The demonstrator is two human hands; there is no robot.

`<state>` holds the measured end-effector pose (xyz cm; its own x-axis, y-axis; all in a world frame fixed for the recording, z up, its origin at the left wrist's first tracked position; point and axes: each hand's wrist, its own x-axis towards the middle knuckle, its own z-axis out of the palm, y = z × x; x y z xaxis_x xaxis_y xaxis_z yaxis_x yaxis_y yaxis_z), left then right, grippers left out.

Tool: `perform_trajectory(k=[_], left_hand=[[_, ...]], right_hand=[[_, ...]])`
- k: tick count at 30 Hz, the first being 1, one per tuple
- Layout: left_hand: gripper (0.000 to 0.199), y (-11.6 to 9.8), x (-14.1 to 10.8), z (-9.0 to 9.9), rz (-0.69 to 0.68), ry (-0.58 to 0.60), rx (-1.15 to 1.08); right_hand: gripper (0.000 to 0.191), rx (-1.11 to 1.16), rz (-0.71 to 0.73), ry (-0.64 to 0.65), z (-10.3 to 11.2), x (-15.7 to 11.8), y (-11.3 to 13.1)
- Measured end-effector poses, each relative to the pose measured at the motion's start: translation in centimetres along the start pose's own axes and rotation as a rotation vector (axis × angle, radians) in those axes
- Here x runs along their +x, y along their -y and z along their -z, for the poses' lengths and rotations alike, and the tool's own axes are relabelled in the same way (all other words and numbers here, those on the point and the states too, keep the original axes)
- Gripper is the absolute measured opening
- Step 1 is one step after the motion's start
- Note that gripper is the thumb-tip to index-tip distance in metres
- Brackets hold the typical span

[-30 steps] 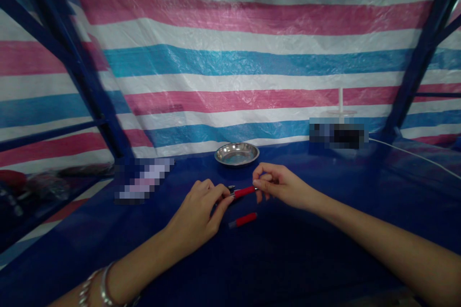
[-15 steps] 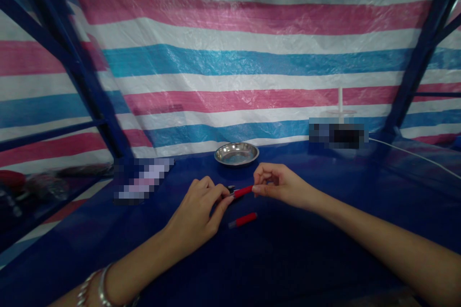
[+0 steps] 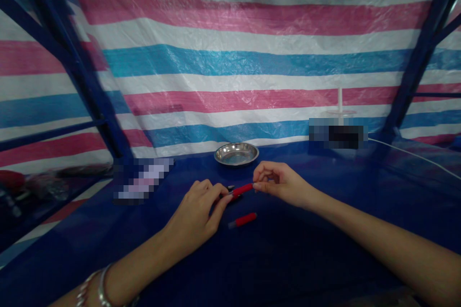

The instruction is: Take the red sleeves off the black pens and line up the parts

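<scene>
Red pen body [image 3: 242, 190] held in the air over the blue worktop [image 3: 295, 249], between both hands, roughly level. Right hand [image 3: 279, 183]: grip pinching the red barrel's end, thumb and fingertips pressed together. Left hand [image 3: 196, 212]: grip closed around the dark tip end, partly hidden by the fingers. Red tubular piece [image 3: 242, 220] lies on the worktop just below the pen. Steel dish [image 3: 236, 154] sits beyond, well apart from the hands, in front of a striped tarp [image 3: 252, 62].

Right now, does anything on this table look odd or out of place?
Yes: two pixelated patches hide whatever lies there, one on the blue tabletop left of the steel dish, the other at the back right below a white upright rod.
</scene>
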<state>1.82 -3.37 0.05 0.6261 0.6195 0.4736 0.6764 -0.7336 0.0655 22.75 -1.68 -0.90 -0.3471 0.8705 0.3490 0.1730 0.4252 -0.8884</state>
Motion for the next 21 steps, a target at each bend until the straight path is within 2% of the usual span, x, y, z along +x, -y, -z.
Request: perform_trajectory(k=[5,10,12,16,21], left_hand=[[0.018,0.3,0.0,-0.1,0.022,0.011,0.034],[0.018,0.3,0.0,0.0,-0.052,0.185,0.07],[0.016,0.2,0.0,0.1,-0.077,0.249,0.091],[0.011,0.1,0.1,0.5,-0.105,0.279,0.102],[0.01,-0.1,0.3,1.0,-0.122,0.326,0.108]], right_hand=[[0.014,-0.052,-0.028,-0.099,0.4,0.2,-0.4],[0.011,-0.224,-0.024,-0.139,0.9,0.3,-0.9],[0.01,-0.296,-0.04,-0.139,1.1,0.3,-1.1],[0.012,-0.444,-0.069,-0.111,1.0,0.2,-1.1],[0.015,-0.69,-0.002,-0.037,0.8,-0.2,-0.3]])
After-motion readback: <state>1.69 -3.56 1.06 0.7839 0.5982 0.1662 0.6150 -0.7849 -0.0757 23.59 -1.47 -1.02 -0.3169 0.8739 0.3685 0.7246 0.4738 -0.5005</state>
